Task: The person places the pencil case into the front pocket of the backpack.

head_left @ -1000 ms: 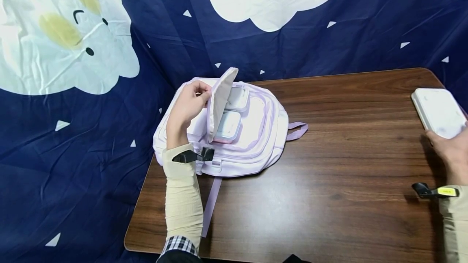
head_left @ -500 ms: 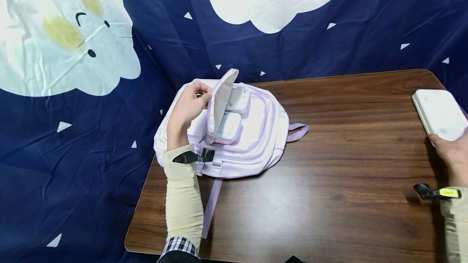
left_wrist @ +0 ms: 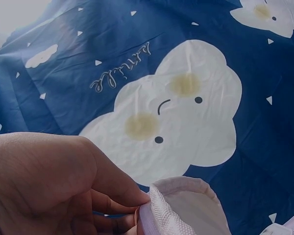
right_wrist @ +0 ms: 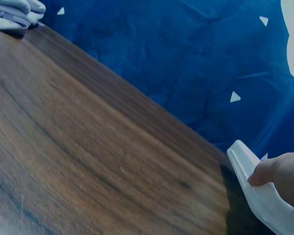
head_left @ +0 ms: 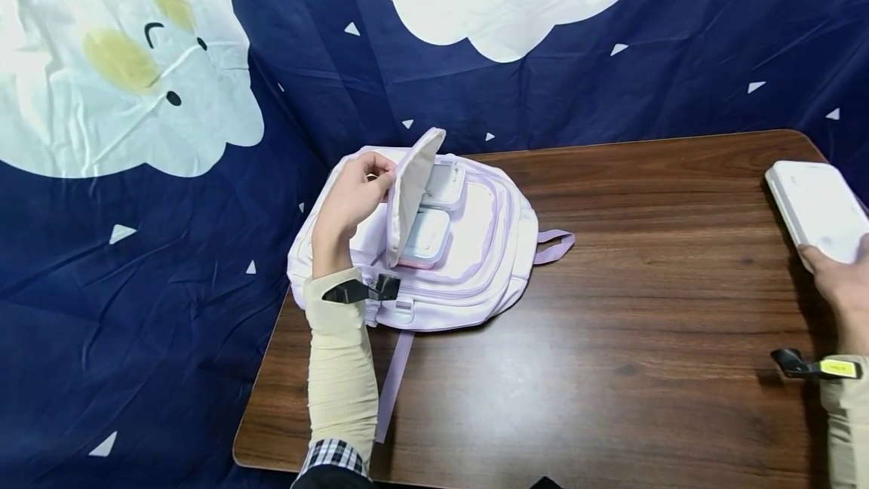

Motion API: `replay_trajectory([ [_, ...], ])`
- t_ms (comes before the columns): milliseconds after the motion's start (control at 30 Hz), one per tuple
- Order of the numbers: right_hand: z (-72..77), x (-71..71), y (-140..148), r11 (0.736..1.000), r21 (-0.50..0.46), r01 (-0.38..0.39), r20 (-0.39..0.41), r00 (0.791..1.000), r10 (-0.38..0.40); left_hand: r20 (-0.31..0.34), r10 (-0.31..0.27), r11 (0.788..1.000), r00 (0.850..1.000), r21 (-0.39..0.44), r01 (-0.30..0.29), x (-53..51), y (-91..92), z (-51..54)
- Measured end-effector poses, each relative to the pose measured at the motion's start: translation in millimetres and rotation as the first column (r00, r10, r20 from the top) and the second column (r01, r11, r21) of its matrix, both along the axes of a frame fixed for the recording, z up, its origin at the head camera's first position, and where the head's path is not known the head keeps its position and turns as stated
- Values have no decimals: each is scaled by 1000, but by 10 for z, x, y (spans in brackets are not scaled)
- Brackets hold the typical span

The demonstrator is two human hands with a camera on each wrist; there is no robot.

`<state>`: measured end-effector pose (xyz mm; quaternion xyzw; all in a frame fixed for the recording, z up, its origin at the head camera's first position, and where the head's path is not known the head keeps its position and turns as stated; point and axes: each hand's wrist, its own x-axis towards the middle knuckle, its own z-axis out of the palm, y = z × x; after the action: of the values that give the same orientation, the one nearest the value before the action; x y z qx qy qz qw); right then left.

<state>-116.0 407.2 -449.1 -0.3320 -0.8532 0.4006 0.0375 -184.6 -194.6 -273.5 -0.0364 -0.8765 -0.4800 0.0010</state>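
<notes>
A white backpack with lilac trim (head_left: 468,247) lies on the table at the left. My left hand (head_left: 349,198) pinches the edge of its raised pocket flap (head_left: 413,191); the left wrist view shows the thumb (left_wrist: 120,188) against the lilac edge. Two small clear-lidded boxes sit in the opened pocket, an upper box (head_left: 444,186) and a lower box (head_left: 426,236), both partly covered by the flap. At the far right, my right hand (head_left: 845,281) grips a flat white rounded case (head_left: 818,206), its thumb on the near edge. The hand is cut off by the frame.
The brown wooden table (head_left: 652,308) spreads between the backpack and the right hand. A lilac loop (head_left: 555,246) sticks out from the bag's right end, and a strap (head_left: 394,387) trails toward the front. A blue cloud-print curtain (head_left: 577,89) stands behind.
My left hand stays on the flap, and the backpack stays in place. The white case and my right hand have shifted only slightly, with the case's far end a little higher in view.
</notes>
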Motion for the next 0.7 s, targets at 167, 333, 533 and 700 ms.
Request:
replay_trajectory([
  [167,68,-8,-52,1000,19,-23,-44,999,24,-3,-5,1000,1000,2,5,5,5,8],
  [333,151,-26,-125,1000,2,-16,-105,994,16,0,-8,1000,1000,8,8,10,4,10],
  [533,281,-41,-224,999,5,-37,-177,984,38,0,-7,1000,1000,10,7,8,3,4],
  [700,405,-50,-342,998,15,-62,-255,965,64,-1,-8,1000,1000,1,8,9,-2,10],
])
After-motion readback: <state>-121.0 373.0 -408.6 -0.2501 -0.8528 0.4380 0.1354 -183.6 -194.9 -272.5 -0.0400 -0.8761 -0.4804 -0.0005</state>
